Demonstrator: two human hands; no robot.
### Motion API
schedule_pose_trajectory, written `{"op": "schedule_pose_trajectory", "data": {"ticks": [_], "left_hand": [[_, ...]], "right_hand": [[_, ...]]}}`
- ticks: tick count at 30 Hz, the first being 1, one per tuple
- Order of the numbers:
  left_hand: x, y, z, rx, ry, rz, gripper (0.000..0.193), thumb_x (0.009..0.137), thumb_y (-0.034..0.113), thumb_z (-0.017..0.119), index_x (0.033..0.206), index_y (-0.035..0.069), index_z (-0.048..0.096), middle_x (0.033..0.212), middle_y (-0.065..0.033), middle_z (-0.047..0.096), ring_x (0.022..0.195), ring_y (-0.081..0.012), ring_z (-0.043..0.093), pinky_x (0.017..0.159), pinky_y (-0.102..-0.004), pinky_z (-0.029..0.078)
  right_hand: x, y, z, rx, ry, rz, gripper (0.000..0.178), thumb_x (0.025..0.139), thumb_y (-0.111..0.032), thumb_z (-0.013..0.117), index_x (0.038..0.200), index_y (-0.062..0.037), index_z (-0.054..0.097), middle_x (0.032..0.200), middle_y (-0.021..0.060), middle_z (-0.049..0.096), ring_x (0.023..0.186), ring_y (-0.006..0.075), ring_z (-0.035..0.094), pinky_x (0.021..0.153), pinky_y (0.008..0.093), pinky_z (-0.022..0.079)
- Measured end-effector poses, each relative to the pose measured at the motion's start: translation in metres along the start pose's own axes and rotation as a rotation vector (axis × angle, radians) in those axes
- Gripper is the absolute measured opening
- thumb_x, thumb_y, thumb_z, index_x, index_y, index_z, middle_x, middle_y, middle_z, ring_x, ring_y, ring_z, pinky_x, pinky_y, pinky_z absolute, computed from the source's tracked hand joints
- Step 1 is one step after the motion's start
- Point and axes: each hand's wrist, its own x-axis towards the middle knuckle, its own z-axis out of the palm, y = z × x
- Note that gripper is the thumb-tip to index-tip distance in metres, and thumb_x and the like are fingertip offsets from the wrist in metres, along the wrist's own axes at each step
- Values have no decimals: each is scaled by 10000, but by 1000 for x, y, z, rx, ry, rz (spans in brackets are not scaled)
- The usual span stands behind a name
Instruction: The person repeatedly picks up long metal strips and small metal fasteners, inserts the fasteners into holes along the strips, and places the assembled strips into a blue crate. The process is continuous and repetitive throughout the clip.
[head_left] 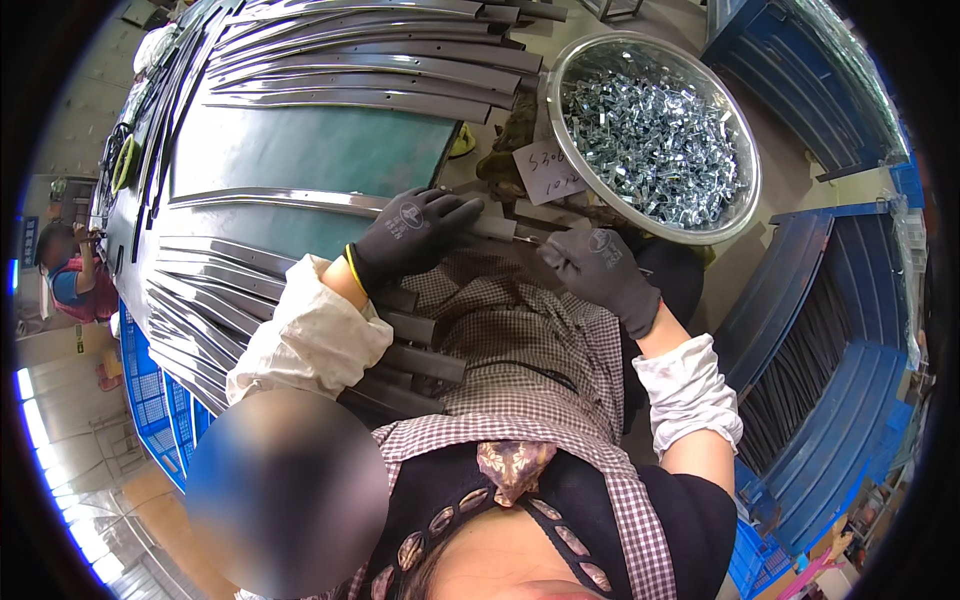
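Observation:
A long dark glossy strip point(290, 198) runs from the green tabletop toward me, its end point(495, 228) sticking out past the table edge. My gloved left hand point(412, 235) is closed around this strip close to that end. Just right of the strip's end, my gloved right hand point(602, 270) is curled in a pinch, with a small shiny metal piece point(526, 238) at its fingertips. The piece sits at or against the strip's end; its exact shape is too small to tell. Both gloves are dark grey.
A clear round tub point(752, 165) full of small metal clips point(655, 140) stands right of the table. Strips point(370, 65) lie in rows at the far side, more point(425, 362) by my left forearm. Blue metal bins point(835, 450) stand at right; another person point(80, 275) is far left.

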Motion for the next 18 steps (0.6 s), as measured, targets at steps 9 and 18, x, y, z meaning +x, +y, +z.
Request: {"op": "schedule_pose_trajectory", "data": {"ticks": [9,18], "left_hand": [[-4,7,-6,-113,-13,-36,469,804,152,752,1246,61,625,1051,-127,697,907,-334,669,775,-420,543],[-52,-32,-43,-99,148,-444,249,788,193,757,1007,84,711,936,-116,659,947,-349,624,858,-443,505]], "right_hand": [[-2,-14,-12,1,-12,-8,264,946,-331,612,846,-88,638,784,90,671,715,293,686,657,432,541],[1,103,-68,-302,233,429,391,894,-386,692,1140,-84,658,1052,158,674,938,343,674,770,444,540]]}}
